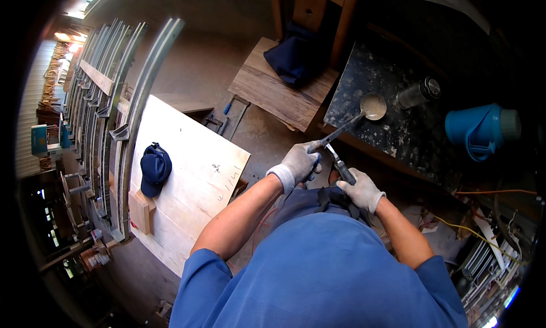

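One long reach, one short

My left hand [300,162] is closed round the handle of a ladle [343,128], presumably so its pale-filled bowl sits level, over or on the dark table [354,89]. My right hand [362,190] grips a metal-tipped tool [343,170], angled toward that handle. A bottle [410,96] stands beyond.

The left hand [300,162] and right hand [362,190] curl tight, near each other.

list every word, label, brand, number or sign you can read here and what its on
Pale board: dark handwritten marks toward its right corner, not clear enough to quote.
Teal box, far left: any print is too small to read.
Nothing else legible.
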The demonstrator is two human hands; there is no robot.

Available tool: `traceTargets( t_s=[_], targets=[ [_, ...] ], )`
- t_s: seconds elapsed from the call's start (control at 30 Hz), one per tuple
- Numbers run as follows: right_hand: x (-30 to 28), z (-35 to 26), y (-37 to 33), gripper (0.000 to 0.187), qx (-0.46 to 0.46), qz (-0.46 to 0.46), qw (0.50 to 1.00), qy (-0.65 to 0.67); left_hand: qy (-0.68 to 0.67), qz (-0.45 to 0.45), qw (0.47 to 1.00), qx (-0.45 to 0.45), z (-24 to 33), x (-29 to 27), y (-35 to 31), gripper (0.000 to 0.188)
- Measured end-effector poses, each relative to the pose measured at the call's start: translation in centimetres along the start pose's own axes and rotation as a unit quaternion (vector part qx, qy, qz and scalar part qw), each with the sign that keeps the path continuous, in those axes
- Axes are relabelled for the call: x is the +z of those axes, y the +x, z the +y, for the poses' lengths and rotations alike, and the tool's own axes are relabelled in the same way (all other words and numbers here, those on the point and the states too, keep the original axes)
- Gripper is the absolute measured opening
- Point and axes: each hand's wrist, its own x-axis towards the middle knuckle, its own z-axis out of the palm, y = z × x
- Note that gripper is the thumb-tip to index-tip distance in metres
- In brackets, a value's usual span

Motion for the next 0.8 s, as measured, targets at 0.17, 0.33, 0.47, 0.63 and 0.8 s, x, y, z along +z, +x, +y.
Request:
traceTargets(
  t_s=[0.17, 0.33, 0.47, 0.63, 0.8],
  targets=[
    [2.0, 0.0, 0.3, 0.034, -0.008, 0.066, 0.998, -0.017, 0.072, 0.049, 0.996, 0.013, -0.4, 1.0, 0.8, 0.045],
    [1.1, -0.8, -0.3, 0.034, 0.017, 0.045, 0.999, -0.008, 0.116, 0.046, 0.992, 0.028, -0.2, 0.8, 0.6, 0.043],
    [0.4, -0.1, -0.5, 0.035, -0.004, 0.038, 0.999, -0.017, 0.089, 0.029, 0.996, 0.007, 0.3, 0.9, -0.2, 0.043],
    [-1.3, -0.6, -1.4, 0.035, -0.006, 0.013, 0.998, -0.063, 0.139, -0.005, 0.989, 0.045, -0.5, 0.0, 0.6, 0.043],
    [-3.3, -1.4, -1.8, 0.034, 0.003, -0.042, 0.996, -0.082, 0.175, -0.061, 0.982, 0.029, 0.7, -1.2, -0.5, 0.044]
  ],
)
